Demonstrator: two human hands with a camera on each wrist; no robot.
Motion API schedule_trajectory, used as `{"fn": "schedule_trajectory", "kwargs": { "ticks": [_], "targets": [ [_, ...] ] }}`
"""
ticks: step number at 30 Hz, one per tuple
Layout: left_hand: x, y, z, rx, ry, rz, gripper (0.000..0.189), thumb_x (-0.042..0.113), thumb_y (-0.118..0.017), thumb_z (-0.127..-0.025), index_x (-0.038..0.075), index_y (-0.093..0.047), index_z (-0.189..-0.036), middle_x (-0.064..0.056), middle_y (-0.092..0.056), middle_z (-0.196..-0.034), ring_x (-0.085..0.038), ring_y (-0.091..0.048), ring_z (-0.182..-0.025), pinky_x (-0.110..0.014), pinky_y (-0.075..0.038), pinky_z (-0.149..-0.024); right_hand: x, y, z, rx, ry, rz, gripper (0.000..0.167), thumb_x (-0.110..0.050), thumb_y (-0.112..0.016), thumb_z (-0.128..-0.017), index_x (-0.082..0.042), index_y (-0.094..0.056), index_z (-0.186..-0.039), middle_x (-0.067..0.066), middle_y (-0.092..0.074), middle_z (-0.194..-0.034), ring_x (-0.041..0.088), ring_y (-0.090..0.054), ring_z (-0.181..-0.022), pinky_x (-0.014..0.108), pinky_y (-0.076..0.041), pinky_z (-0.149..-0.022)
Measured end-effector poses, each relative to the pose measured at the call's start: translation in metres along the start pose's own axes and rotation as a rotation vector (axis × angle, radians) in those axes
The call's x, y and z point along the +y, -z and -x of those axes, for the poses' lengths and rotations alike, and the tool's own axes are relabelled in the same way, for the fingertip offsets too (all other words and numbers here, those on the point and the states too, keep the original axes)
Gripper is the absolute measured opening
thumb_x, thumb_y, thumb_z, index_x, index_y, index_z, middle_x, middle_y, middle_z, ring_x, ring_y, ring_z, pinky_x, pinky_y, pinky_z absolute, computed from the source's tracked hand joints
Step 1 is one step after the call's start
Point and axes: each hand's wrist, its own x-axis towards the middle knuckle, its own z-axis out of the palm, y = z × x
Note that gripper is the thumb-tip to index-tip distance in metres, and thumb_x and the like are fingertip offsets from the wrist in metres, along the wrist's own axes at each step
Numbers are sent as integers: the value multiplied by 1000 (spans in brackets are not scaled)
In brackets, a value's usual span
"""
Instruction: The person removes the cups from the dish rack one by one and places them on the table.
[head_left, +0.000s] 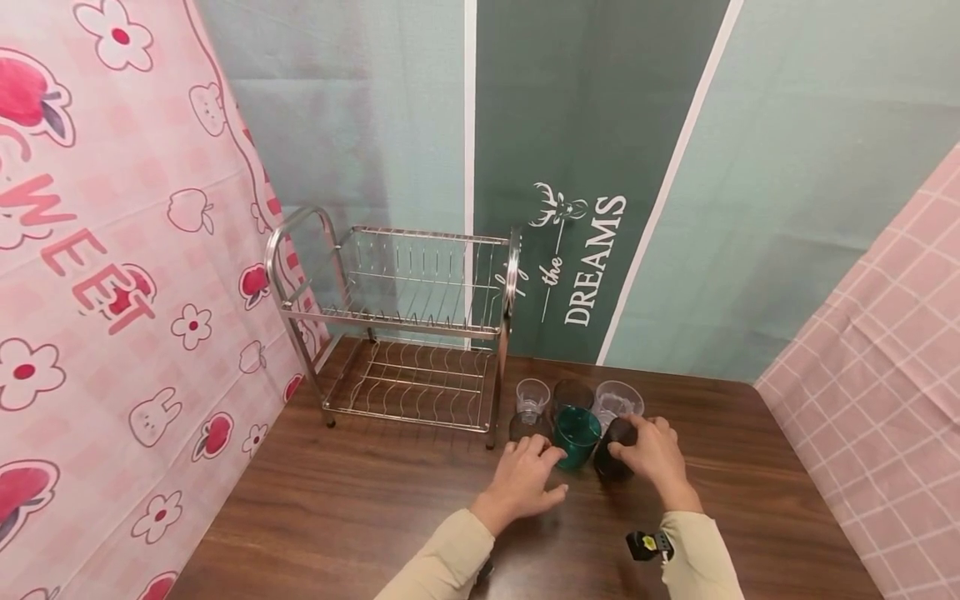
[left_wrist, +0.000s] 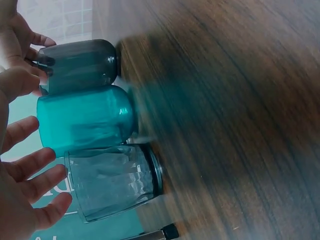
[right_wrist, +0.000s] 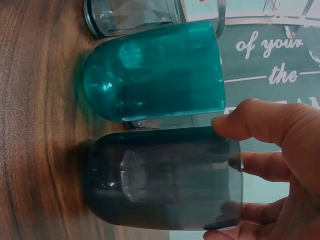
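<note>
My right hand (head_left: 656, 454) grips a dark grey tumbler (right_wrist: 165, 182) near its rim, thumb on the near side and fingers round the other. The tumbler stands at the front right of a cluster of cups. Beside it stands a see-through teal tumbler (head_left: 576, 442), upright. My left hand (head_left: 525, 479) has its fingers spread, their tips close to the rims of the teal tumbler and a smoky faceted glass (left_wrist: 115, 182). In the head view the left hand partly covers that glass.
Behind the front cups stand a small clear glass (head_left: 532, 393), a brownish cup (head_left: 572, 390) and a wider clear cup (head_left: 621, 398). Left of them is a two-tier metal dish rack (head_left: 412, 321) on the wooden table (head_left: 337, 517). Printed cloths (head_left: 675, 292) hang around the table.
</note>
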Motion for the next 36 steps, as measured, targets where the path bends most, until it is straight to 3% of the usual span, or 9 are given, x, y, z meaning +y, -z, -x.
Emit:
{"fn": "schedule_trajectory", "kwargs": {
  "ticks": [15, 30, 36],
  "targets": [
    [3, -1, 1, 17, 11, -7, 41, 45, -70, -74, 22, -64, -107, 0, -52, -101, -16, -50, -89, -29, -36, -68, 4, -10, -4, 9, -11, -27, 63, -28, -71, -77, 4, -49, -127, 37, -36, -120, 53, -33, -106, 63, -37, -79],
    [0, 5, 0, -20, 24, 12, 40, 47, -65, -78, 22, -63, -110, -1, -52, -104, -16, -49, -91, -30, -37, -72, 0, -9, 2, -23, -26, -87, 75, -29, -72, -77, 7, -37, -132, 37, -33, -120, 51, -33, -107, 64, -37, -80],
    [0, 10, 2, -10, 16, 16, 40, 47, -65, -78, 22, -64, -109, 0, -52, -103, -15, -49, -89, -30, -37, -71, -3, -9, 17, 38, -20, -108, 73, -26, -70, -80, 8, -34, -134, 39, -27, -127, 53, -29, -112, 66, -34, -84]
  ]
}}
